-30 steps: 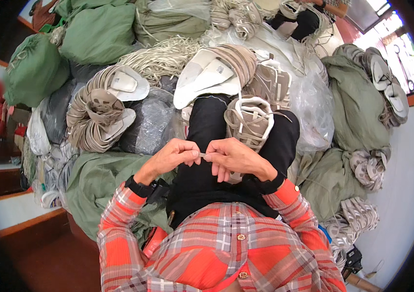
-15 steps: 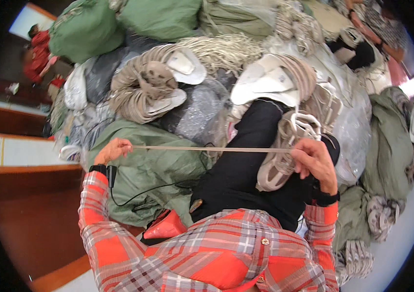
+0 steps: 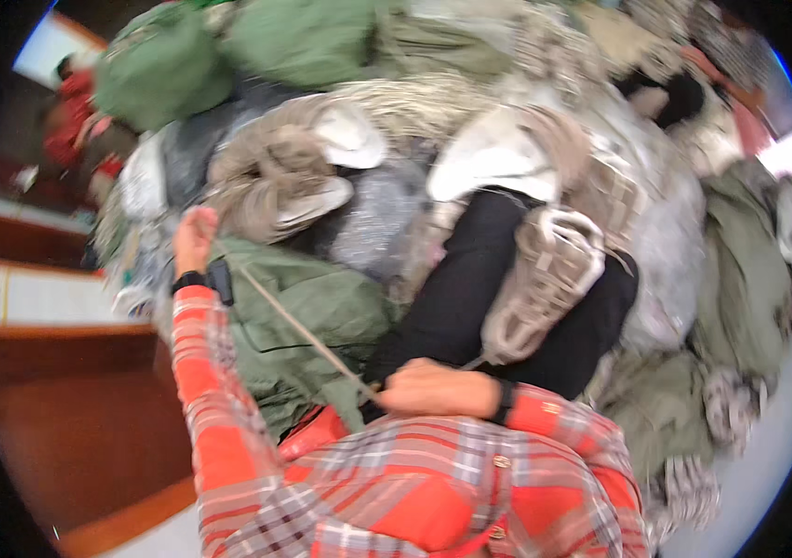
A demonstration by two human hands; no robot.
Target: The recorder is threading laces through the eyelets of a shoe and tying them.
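Observation:
A flat beige shoelace (image 3: 293, 321) runs taut on a slant between my hands. At the upper left, beside the piled shoe parts, my left hand (image 3: 194, 244) is closed on one end of it. Low in front of my waist, my right hand (image 3: 435, 388) is closed round the lace, its fingers blurred by motion. A beige and white shoe upper (image 3: 549, 274) lies across my black-trousered legs, its laces criss-crossed over the front. A short pale piece shows between the right hand and this upper; whether it belongs to the same lace I cannot tell.
Stacked brown and white shoe parts (image 3: 270, 172) and white pieces (image 3: 489, 158) lie ahead, near a bundle of cream laces (image 3: 414, 107). Green sacks (image 3: 303, 37) stand behind them. A green cloth bag (image 3: 321, 279) is at my left knee. People are at the far left and far right.
My left hand has risen and moved slightly left. My right hand has swung down and left, to my waist. The lace has gone from level to slanting.

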